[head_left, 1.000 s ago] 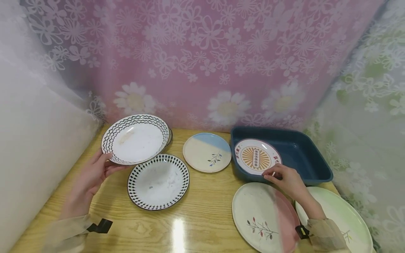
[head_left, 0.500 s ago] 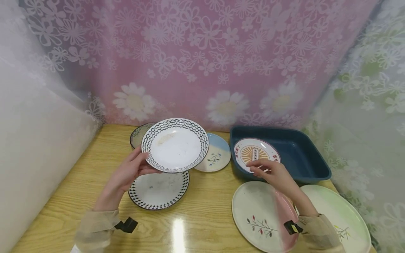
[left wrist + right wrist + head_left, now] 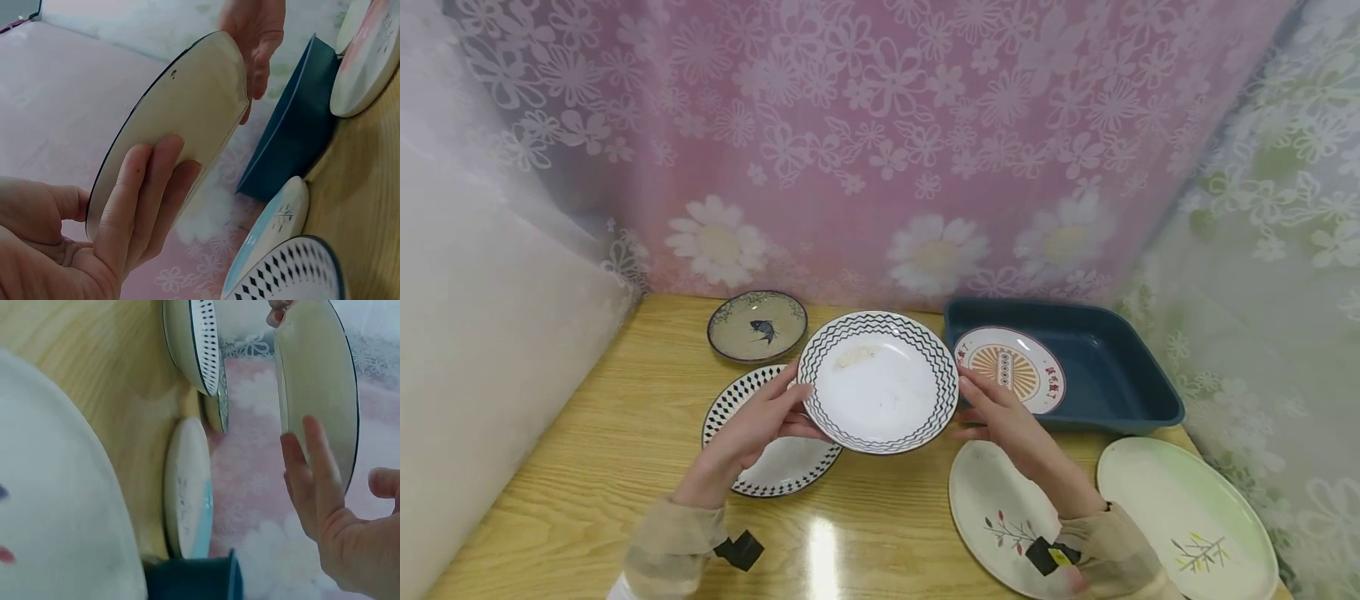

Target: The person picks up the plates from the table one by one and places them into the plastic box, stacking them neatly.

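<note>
My left hand (image 3: 758, 429) grips the left rim of a white plate with a black zigzag border (image 3: 883, 392), held up above the table. Its thumb lies at the rim, and in the left wrist view its fingers spread under the pale underside (image 3: 187, 106). At the opposite rim is my right hand (image 3: 1011, 433). In the right wrist view its fingers reach the underside, while its thumb (image 3: 384, 481) stands apart from the rim; contact is hard to tell. Below my left hand lies a plate with a black diamond border (image 3: 782, 467), partly covered.
A fish-patterned dish (image 3: 737, 333) lies at the back left. In the blue basin (image 3: 1120, 367) leans a plate with an orange sunburst (image 3: 1045, 379). A pink-and-cream plate (image 3: 981, 492) and a green plate (image 3: 1195, 492) lie front right. The held plate hides the blue-and-cream plate (image 3: 275, 219) from the head view.
My left hand has carried the zigzag plate rightward from above the fish dish. My right hand has left the sunburst plate in the basin and moved left to the zigzag plate's rim.
</note>
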`<state>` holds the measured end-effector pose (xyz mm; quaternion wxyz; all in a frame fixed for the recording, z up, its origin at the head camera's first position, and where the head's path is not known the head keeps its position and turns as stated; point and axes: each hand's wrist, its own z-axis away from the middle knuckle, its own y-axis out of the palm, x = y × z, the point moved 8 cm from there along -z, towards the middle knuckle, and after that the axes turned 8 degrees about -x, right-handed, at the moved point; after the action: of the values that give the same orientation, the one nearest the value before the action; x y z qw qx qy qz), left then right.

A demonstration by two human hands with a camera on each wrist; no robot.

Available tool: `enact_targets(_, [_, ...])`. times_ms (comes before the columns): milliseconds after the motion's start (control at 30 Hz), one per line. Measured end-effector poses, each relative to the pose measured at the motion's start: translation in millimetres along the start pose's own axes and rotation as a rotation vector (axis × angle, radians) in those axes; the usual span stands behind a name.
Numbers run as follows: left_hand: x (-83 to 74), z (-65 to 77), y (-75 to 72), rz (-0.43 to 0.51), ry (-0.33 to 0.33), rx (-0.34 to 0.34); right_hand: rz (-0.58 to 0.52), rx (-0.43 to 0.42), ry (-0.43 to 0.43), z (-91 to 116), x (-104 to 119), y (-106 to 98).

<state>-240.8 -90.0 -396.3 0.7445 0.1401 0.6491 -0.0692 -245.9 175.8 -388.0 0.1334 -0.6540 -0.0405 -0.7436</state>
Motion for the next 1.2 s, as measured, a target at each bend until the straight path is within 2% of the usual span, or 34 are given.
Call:
enact_targets(300, [22.2, -0.6, 9.7, -0.056, -0.034, 0.014, 0.021, -0.018, 0.032, 5.5, -19.4, 5.9])
enact_targets(467, [27.6, -0.7, 12.9, -0.048, -0.046, 0.009, 0.012, -0.025, 0.038, 9.7, -20.6, 3.0])
enact_targets(600, [27.3, -1.0, 16.4, -0.052, -0.042, 0.008, 0.006, -0.037, 0.035, 11.0, -20.3, 1.2])
enact_targets(933, [28.1, -8.5, 22.3, -0.05, -0.039, 0.006, 0.013, -0.128, 0.033, 11.1, -17.7, -11.0])
enact_targets(1033, [22.6, -13.1, 25.4, -0.057, -0.028, -0.01, 0.016, -0.136, 0.005, 10.6, -11.3, -16.5])
enact_targets(1200, [4.4, -22.8, 34.9, -0.04, 0.017, -0.03, -0.029, -0.157, -0.043, 9.4, 0.9, -28.8])
